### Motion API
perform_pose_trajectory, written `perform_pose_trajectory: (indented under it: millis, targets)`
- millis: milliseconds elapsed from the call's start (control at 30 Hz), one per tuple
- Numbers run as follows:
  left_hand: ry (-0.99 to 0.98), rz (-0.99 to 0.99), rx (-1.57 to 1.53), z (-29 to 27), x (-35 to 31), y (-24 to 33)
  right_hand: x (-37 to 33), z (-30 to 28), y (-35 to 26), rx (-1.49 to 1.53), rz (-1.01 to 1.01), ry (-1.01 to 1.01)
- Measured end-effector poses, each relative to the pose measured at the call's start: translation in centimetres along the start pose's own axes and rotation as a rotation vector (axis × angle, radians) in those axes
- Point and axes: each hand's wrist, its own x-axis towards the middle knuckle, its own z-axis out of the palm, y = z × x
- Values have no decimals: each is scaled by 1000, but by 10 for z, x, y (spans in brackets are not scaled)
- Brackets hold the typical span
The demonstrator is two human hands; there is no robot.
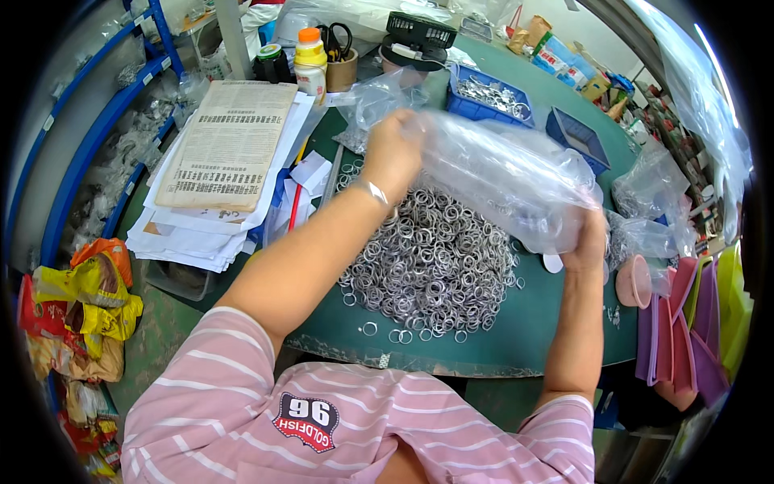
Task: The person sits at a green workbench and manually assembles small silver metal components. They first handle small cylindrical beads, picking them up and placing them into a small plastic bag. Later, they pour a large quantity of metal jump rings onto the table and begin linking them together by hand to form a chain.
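A clear plastic bag (506, 173) is stretched between both hands above a green table (556, 323). My left hand (393, 153) grips its far left end; my right hand (588, 242) grips its near right end. Below the bag lies a wide heap of small silver metal rings (431, 262), with a few strays at the table's front edge. A thin bracelet circles my left wrist.
A stack of papers (218, 161) lies at the left. Two blue bins (488, 97) stand behind the heap, one holding rings. Bottles (310, 60), a cup with scissors, more clear bags (657, 202), pink and purple trays (685, 323) at right. Blue shelving (89, 145) at far left.
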Motion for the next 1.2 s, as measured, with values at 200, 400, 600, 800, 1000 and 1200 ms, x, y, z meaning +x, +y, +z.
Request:
perform_pose_trajectory:
  millis: [200,400,600,800,1000,1200]
  targets:
    - [-373,98,-657,-19,58,28,76,-35,-4,-202,-151,38]
    - [-163,286,353,-14,90,-1,123,10,-4,-1048,-849,484]
    - [-91,-14,30,3,85,-2,106,96,31,-1593,-1103,-110]
    - [283,1326,558,12,79,37,98,85,51,-1977,-420,-299]
    - [-612,1234,1786,22,81,36,80,88,41,-1972,-433,-430]
    - [-445,1210,1920,19,92,27,85,82,13,-1691,27,-557]
